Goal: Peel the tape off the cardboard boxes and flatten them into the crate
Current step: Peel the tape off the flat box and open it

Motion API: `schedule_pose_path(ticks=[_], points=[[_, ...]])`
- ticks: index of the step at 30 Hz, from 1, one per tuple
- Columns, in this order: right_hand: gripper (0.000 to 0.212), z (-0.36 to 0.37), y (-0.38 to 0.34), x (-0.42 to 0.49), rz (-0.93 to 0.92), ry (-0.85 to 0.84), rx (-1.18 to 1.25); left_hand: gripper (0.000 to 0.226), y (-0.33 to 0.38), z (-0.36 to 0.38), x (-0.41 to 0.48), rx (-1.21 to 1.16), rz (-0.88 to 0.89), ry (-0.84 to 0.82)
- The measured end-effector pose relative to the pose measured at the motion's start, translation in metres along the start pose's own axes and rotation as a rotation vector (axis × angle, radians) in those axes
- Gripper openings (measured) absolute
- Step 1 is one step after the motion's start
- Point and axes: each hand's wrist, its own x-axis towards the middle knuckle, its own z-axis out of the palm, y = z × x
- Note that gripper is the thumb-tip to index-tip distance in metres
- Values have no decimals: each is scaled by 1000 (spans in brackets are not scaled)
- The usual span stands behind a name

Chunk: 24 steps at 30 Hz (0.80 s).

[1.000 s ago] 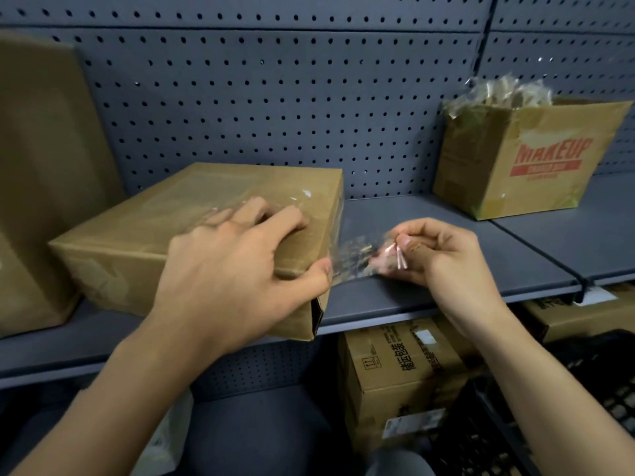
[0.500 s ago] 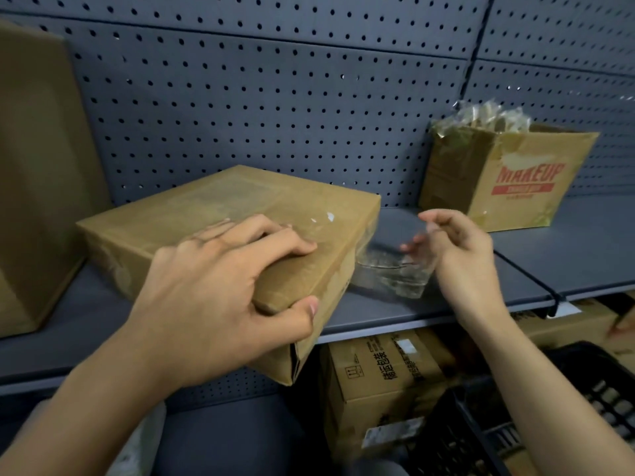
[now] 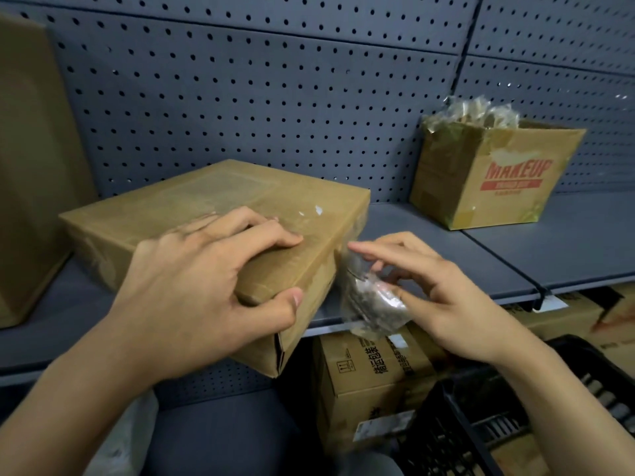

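Observation:
A flat brown cardboard box (image 3: 220, 204) lies on the grey shelf (image 3: 481, 255), its near corner overhanging the front edge. My left hand (image 3: 209, 283) grips that corner, fingers spread on top and thumb on the side face. A crumpled strip of clear tape (image 3: 371, 300) hangs from the box's right side. My right hand (image 3: 443, 297) holds the tape between thumb and fingers right beside the box, with the index finger stretched toward the box's edge. The black crate (image 3: 515, 424) shows at the lower right.
A tall cardboard box (image 3: 31, 166) stands at the far left. An open box marked MAKEUP (image 3: 494, 173), stuffed with wadded tape, sits at the back right. More boxes (image 3: 371, 372) sit under the shelf. Perforated grey panel behind.
My right hand pulled the tape out to the right, then came back close to the box's side with the tape bunched in it. The box turned slightly under my left hand.

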Motion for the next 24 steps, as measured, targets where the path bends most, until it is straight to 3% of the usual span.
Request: schedule_pose_path(ticks=[3, 9, 21, 24], points=[[39, 2, -1, 1, -39, -50, -169, 63, 0, 0, 0, -3, -10, -12], [10, 10, -1, 8, -82, 272, -215, 66, 0, -2, -1, -5, -8, -23], [15, 11, 16, 12, 214, 718, 209, 59, -6, -1, -3, -64, 56, -4], [23, -1, 24, 11, 238, 766, 135, 58, -7, -1, -3, -78, 67, 2]])
